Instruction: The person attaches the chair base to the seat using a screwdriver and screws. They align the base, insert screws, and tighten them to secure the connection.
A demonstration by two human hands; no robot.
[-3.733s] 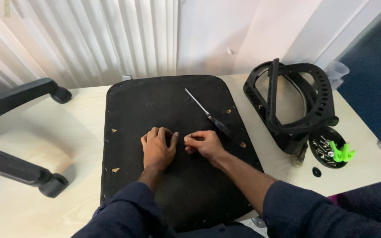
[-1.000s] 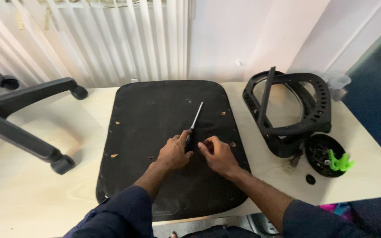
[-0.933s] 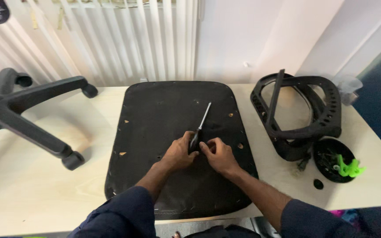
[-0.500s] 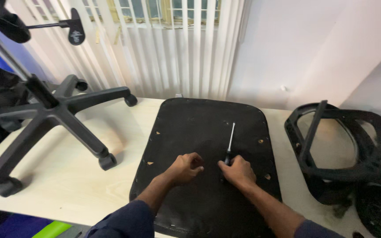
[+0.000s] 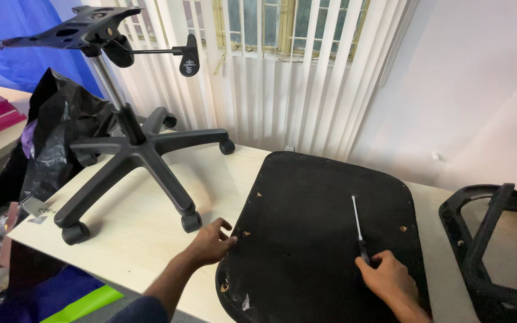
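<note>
The black seat pad [image 5: 324, 233] lies flat, underside up, on the table [image 5: 133, 239] beside the chair base [image 5: 133, 149], its edge steadied by the loosely open left hand [image 5: 210, 242], while the right hand [image 5: 390, 281] closes around the screwdriver [image 5: 359, 230] handle resting on the pad.

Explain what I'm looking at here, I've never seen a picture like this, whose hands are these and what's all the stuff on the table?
This is one view from a camera worn on a person's head, looking down at their own bare hands. A pale wooden table carries an upside-down black seat pad. The left hand rests at the pad's left edge. The right hand lies on the pad at the handle of a screwdriver; whether it grips it is unclear. On the left stands a five-legged wheeled chair base with its post up. At the right edge lies a black plastic frame.
</note>
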